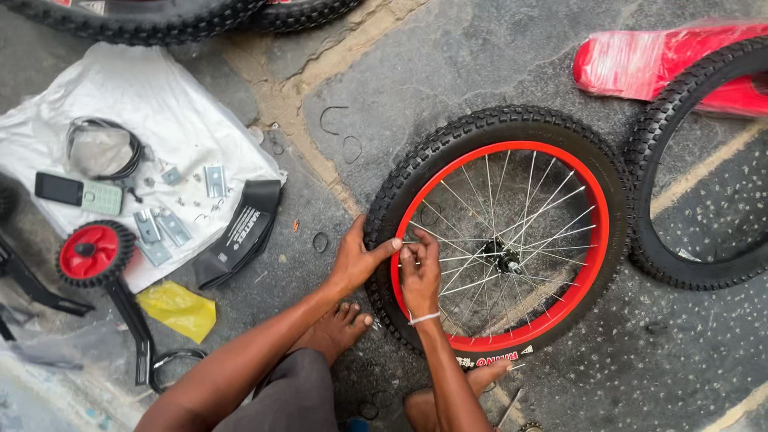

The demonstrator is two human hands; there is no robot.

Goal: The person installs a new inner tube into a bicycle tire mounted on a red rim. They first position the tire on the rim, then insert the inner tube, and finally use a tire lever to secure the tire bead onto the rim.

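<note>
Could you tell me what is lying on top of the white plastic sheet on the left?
On the white plastic sheet lie a phone, a coiled black cable, small metal brackets and loose bolts. A folded inner tube overlaps its edge. Whatever lies beneath is covered.

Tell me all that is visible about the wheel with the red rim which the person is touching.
The wheel lies flat on the grey stone ground. It has a black knobby tyre, a glossy red rim, thin silver spokes and a dark hub in the middle. The left hand grips the tyre at its left edge, thumb on the rim. The right hand rests on the spokes just inside the rim. A second tyre lies close at its right.
</note>
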